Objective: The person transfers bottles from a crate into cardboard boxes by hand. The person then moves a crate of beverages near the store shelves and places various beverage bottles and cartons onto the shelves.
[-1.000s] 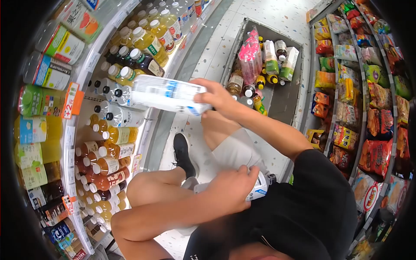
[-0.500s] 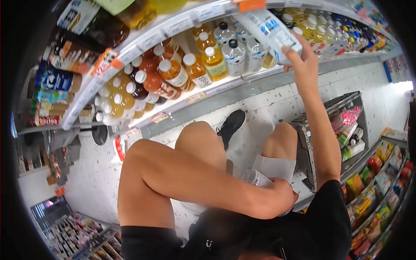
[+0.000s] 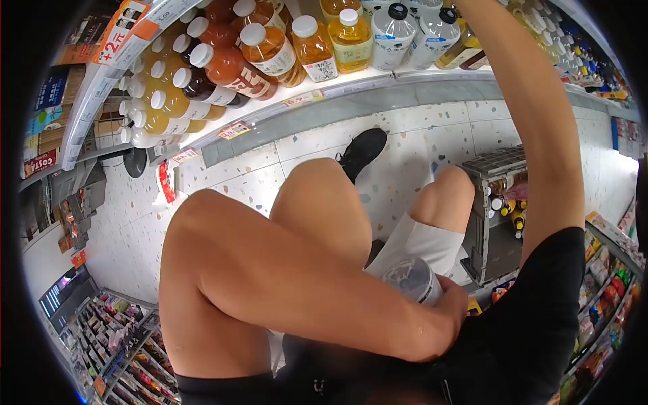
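A black sleeve (image 3: 226,388) lies nearest on the left, and the bare arm below it bends across to the left hand (image 3: 453,309). Its fingers are curled around a clear bottle (image 3: 410,278), partly hidden behind it; the bottle is tilted, its round bottom end in plain sight, over the light shorts (image 3: 426,243). I cannot tell whether it touches them. The right arm (image 3: 543,115) stretches to the far side, and the right hand is past the picture's edge, so I cannot tell how its fingers stand

Beyond the bottle are two bare knees, with a grey crate (image 3: 482,233) near the right one, holding yellow-capped bottles (image 3: 517,217) and a pink bag (image 3: 517,194). A black shoe (image 3: 364,150) rests on the speckled floor (image 3: 233,179) between the knees and the shelf (image 3: 361,82)

Along that shelf, bottles stand close together: yellow ones on the left, then a red drink (image 3: 233,67), an orange drink (image 3: 313,50), a yellow-green drink (image 3: 350,44), and two black-capped bottles (image 3: 393,39) further right. Price labels (image 3: 303,98) line its front edge
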### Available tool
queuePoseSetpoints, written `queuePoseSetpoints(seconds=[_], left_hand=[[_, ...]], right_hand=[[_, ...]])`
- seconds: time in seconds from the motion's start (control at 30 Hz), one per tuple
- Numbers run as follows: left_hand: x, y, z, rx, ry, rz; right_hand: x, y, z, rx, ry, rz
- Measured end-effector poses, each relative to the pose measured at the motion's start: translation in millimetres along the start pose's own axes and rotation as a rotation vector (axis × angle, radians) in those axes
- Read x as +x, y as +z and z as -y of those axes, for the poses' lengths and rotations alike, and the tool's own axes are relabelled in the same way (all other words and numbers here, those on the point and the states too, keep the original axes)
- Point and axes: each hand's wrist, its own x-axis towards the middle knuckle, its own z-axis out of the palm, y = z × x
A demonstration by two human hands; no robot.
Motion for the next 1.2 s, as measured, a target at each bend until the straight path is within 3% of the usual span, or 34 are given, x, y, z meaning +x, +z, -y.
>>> queuePoseSetpoints(seconds=[0.03,0.07,0.43,0.47,0.5,0.57,0.6,0.63,0.67,0.7,0.73,0.77,0.8,0.9,0.97,1.03,1.07,1.13,1.17,1.2], left_hand=[[-39,-7,21,0.048,0.155,0.044],[-39,-6,20,0.048,0.152,0.048],[-59,-7,15,-0.075,-0.153,-0.070],[-79,-10,46,-0.024,0.172,0.027],[-72,-8,41,-0.004,0.180,0.036],[-50,3,25,-0.314,-0.148,-0.202],[-54,7,24,-0.176,-0.142,-0.241],[-64,15,24,-0.019,-0.118,-0.285],[-74,25,24,-0.001,-0.126,-0.378],[-78,33,29,0.023,-0.112,-0.477],[-74,33,29,-0.130,-0.173,-0.481],[-75,31,31,-0.290,-0.241,-0.465],[-84,33,34,-0.257,-0.192,-0.499],[-104,18,50,-0.198,-0.122,-0.499],[-104,20,53,-0.171,-0.106,-0.458],[-96,28,54,-0.121,-0.140,-0.442],[-92,30,54,-0.096,-0.141,-0.423],[-84,33,55,-0.064,-0.112,-0.399],[-81,36,55,-0.050,-0.097,-0.387],[-77,37,54,-0.040,-0.097,-0.381]], right_hand=[[1,0,1,0.015,-0.010,0.004],[2,1,2,0.029,-0.017,0.007],[10,3,7,0.080,-0.076,0.046],[11,3,7,0.075,-0.078,0.048],[11,3,6,0.067,-0.081,0.053],[12,4,5,0.034,-0.080,0.075],[12,4,4,0.002,-0.075,0.097],[-12,-18,6,-0.158,0.047,0.377],[-39,-59,14,-0.152,0.191,0.397],[-74,-95,15,-0.039,0.138,0.105],[-104,-142,28,-0.085,0.153,-0.030],[-136,-194,43,-0.101,0.279,-0.072],[-170,-237,50,-0.091,0.403,-0.134],[-318,-348,52,-0.235,1.217,-0.329],[-457,-414,27,-0.348,1.498,-0.750],[-575,-465,20,-0.126,1.829,-1.258],[-582,-470,22,-0.133,1.824,-1.286],[-594,-472,27,0.003,2.324,-1.710],[-611,-462,27,-0.021,2.291,-1.686],[-651,-456,22,-0.268,2.262,-1.476]])
